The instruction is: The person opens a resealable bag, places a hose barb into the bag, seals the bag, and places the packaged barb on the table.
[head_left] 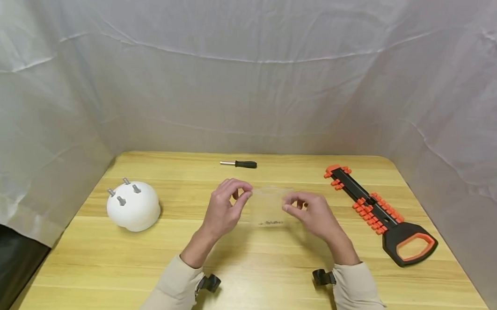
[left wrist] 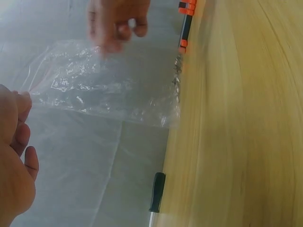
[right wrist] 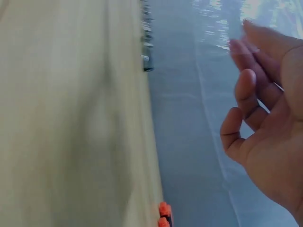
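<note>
L hand [head_left: 224, 205] pinches bag [head_left: 271, 205] edge | R hand [head_left: 313, 214] pinches opp. edge — you keep it taut, small screws [head_left: 272, 222] pooled at bottom | screwdriver [head_left: 239, 164] behind on bench [head_left: 267, 277]

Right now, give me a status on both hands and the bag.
Left hand and right hand pinch the clear bag by its top corners. Small dark bits at bottom. Nothing blocking.

This looks like a small recording booth or test bench, not a home room. A white cloth backdrop [head_left: 253, 71] closes the wooden table [head_left: 267, 277] on three sides, from 9 over 12 to 3 o'clock. Tools lie there: a screwdriver [head_left: 239, 164] at 12 o'clock and an orange-black socket holder [head_left: 376, 213] at 2 o'clock.
</note>
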A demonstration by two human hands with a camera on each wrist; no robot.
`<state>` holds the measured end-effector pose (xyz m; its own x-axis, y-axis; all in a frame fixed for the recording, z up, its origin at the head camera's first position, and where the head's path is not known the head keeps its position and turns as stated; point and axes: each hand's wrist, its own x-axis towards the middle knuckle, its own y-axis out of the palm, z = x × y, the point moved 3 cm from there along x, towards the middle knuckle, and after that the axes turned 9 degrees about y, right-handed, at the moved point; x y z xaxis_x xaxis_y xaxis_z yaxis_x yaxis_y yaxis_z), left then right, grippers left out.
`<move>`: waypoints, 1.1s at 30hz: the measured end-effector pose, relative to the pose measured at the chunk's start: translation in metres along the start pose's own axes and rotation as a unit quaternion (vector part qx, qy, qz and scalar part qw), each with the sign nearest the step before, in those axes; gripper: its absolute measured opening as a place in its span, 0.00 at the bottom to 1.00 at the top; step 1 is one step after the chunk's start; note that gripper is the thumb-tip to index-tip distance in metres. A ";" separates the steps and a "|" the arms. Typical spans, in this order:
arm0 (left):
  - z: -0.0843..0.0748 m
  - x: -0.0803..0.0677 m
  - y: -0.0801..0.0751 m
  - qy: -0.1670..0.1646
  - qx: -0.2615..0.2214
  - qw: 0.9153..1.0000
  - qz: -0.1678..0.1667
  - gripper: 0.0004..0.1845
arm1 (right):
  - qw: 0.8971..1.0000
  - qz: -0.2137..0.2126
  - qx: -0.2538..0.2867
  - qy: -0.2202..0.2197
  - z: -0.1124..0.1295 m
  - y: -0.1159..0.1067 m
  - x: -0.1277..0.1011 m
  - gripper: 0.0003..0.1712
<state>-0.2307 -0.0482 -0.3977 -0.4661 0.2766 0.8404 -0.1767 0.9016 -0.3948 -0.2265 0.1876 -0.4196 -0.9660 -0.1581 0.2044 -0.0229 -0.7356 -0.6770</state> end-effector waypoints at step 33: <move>0.000 -0.003 0.008 -0.060 0.023 0.997 0.033 0.05 | 0.989 -0.089 0.059 -0.106 0.023 -0.008 0.005 0.02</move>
<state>-0.2307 -0.0421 -0.4038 -0.5776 0.2910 0.7627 -0.1803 0.8657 -0.4669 -0.2255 0.1771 -0.3966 -0.8735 -0.1435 0.4651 -0.1462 -0.8340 -0.5320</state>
